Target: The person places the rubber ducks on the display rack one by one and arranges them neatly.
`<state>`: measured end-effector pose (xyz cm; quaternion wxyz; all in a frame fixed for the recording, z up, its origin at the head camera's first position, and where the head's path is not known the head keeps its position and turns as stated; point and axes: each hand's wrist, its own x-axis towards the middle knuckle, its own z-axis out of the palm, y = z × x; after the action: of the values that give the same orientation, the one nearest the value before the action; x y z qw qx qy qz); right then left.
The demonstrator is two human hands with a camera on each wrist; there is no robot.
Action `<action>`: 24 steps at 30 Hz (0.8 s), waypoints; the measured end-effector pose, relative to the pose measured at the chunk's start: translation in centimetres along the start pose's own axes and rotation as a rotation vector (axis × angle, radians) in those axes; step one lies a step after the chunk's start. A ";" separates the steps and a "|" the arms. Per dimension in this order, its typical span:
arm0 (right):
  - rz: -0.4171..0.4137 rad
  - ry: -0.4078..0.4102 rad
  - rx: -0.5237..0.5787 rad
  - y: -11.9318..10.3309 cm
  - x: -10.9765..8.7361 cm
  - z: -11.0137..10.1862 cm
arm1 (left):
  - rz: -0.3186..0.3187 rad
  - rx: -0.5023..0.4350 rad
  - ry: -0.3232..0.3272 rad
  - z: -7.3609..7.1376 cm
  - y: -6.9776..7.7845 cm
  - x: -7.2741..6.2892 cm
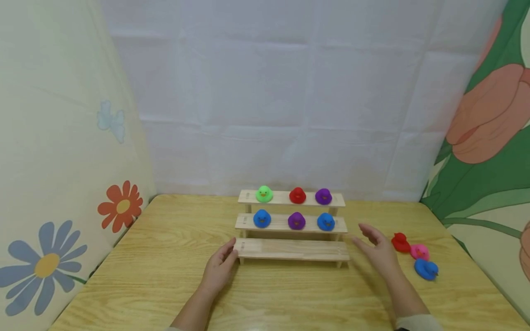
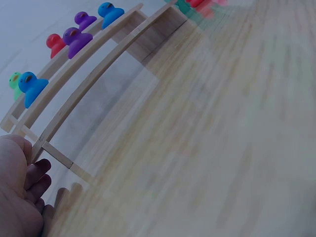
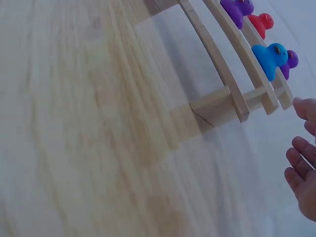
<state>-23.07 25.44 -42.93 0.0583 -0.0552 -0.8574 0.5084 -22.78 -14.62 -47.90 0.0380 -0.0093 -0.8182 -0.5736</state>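
Note:
A three-step wooden display stand (image 1: 291,249) stands on the table. Its top step carries a green rubber duck (image 1: 264,194), a red one (image 1: 297,196) and a purple one (image 1: 324,196). On the middle step sit a blue duck (image 1: 262,219), a purple duck (image 1: 296,221) and another blue duck (image 1: 326,222); the lowest step is bare. My left hand (image 1: 219,266) holds the left end of the lowest step, thumb and fingers at its edge. Off the stand's right end, my right hand (image 1: 380,253) hovers with fingers spread apart, holding nothing.
Right of my right hand, a red duck (image 1: 400,242), a pink duck (image 1: 420,252) and a blue duck (image 1: 426,269) lie close together on the wood-grain table (image 1: 174,239). A white cloth (image 1: 265,115) hangs behind, with flower-printed cloths at both sides.

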 end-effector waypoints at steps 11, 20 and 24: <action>0.068 0.038 -0.026 2.1 -1.3 -2.1 | -0.004 -0.001 0.006 0.1 0.0 0.0; 0.123 0.049 -0.012 3.2 -1.8 -3.6 | -0.005 0.005 0.014 0.1 0.0 0.0; 0.137 0.076 -0.037 3.5 -2.0 -4.1 | -0.004 -0.001 0.012 0.1 0.0 0.0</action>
<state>-20.29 30.35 -44.12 0.0548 -0.1340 -0.8581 0.4926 -22.82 -14.54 -47.91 0.0417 -0.0041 -0.8177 -0.5741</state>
